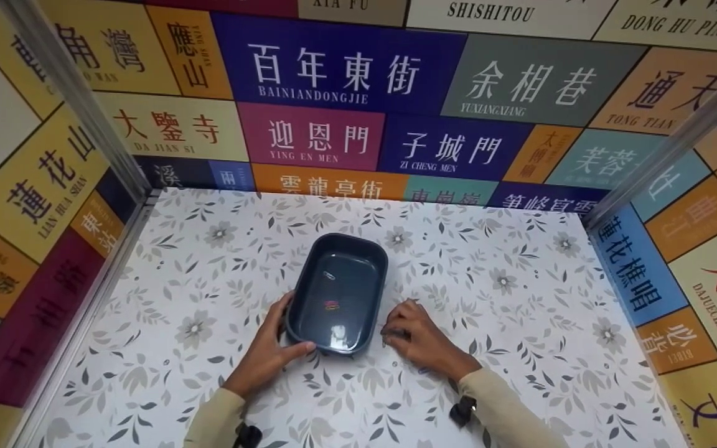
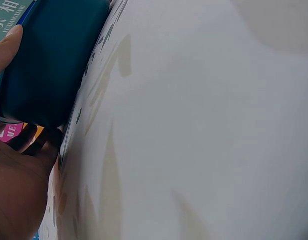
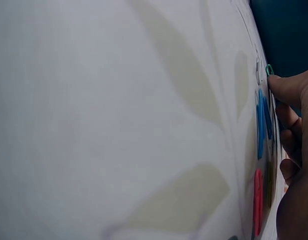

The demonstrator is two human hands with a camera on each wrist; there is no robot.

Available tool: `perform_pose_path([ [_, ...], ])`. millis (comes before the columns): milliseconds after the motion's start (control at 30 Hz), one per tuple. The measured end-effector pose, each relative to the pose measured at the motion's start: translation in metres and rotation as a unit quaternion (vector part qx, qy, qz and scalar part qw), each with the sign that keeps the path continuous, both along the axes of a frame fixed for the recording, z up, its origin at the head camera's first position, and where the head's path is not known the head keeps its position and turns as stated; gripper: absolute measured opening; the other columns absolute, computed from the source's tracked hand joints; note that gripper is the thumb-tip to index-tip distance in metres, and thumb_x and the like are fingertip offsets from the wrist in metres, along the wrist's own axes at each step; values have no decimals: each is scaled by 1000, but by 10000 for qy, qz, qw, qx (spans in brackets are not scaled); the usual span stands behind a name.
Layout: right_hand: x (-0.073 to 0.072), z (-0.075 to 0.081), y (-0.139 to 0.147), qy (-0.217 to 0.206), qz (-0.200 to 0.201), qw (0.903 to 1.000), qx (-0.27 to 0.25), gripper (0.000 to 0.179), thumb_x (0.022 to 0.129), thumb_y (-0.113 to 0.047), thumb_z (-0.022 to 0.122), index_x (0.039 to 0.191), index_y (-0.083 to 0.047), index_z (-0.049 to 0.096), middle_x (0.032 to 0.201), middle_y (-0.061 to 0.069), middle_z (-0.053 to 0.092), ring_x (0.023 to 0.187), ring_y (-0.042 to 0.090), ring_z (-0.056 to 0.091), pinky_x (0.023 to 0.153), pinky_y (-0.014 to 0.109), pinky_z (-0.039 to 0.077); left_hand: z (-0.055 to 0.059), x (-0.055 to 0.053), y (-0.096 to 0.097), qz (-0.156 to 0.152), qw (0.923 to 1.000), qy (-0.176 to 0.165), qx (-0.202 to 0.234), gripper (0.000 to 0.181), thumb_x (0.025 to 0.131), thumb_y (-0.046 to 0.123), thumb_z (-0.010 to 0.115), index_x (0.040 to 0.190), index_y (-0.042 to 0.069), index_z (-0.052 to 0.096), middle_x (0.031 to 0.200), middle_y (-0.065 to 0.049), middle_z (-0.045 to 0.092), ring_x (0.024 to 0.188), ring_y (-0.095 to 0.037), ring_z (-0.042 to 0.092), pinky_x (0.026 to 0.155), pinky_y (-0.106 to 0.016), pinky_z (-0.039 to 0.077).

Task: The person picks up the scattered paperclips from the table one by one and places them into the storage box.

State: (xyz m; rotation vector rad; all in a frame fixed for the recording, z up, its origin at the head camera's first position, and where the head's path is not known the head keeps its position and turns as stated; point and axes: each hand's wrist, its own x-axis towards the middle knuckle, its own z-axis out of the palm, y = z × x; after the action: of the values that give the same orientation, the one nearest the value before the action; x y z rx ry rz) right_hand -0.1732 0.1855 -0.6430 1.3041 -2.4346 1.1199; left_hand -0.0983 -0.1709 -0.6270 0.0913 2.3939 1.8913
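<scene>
A dark blue rectangular dish point(image 1: 352, 280) sits on the patterned tabletop. My left hand point(image 1: 266, 358) grips its near left corner, thumb on the near rim and fingers along the left side. Inside the dish lie a pale paper clip point(image 1: 329, 275) and a small reddish cluster point(image 1: 332, 305). To the right of the dish, my right hand point(image 1: 426, 341) pinches a green paper clip point(image 3: 269, 69) between thumb and finger. Under and beside this hand lie blue paper clips point(image 3: 260, 125), a red paper clip point(image 3: 257, 202) and a white paper clip point(image 3: 258, 72).
The white tabletop point(image 1: 489, 298) carries a grey leaf and flower print. Panels with coloured Chinese sign lettering point(image 1: 333, 68) stand behind it and on both sides, with metal posts point(image 1: 78, 99) at the corners. Dark straps with devices point(image 1: 463, 410) sit at both wrists.
</scene>
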Motion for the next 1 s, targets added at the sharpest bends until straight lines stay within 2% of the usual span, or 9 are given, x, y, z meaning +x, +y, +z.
perform_pose_path([
  [233,3,4,5,-161,182,9997,-60,12,90,-1,86,89,-12,81,101,5,69,101,22,57,94,39,42,0,1,1,-64,9999,-37,115,111,90,19,94,177,25,25,179,-5,29,163,-28,33,132,-50,28],
  [433,7,11,12,-507,-30,9987,-77,12,95,-4,85,92,-15,82,101,0,69,101,17,56,94,35,44,0,0,2,-12,9997,-43,243,112,89,14,94,177,21,26,179,-7,30,163,-31,34,133,-50,26],
  [667,8,20,14,-371,-155,9977,-553,15,87,2,88,90,-11,82,97,-1,70,98,22,60,91,35,47,0,0,1,19,9999,-8,161,111,88,15,95,176,24,27,179,-6,30,162,-31,35,132,-49,27],
  [800,8,26,11,-253,-41,9956,-901,21,82,10,87,89,-10,81,95,4,71,93,27,60,87,34,48,-1,1,1,17,9999,34,167,111,88,15,95,176,22,27,178,-7,31,161,-32,37,132,-50,27],
  [1000,9,35,4,-198,-6,9935,-1117,25,78,17,88,87,-6,80,92,11,71,89,31,60,81,31,49,0,1,2,21,9998,45,177,111,89,15,94,176,22,27,178,-6,31,161,-31,36,132,-50,28],
])
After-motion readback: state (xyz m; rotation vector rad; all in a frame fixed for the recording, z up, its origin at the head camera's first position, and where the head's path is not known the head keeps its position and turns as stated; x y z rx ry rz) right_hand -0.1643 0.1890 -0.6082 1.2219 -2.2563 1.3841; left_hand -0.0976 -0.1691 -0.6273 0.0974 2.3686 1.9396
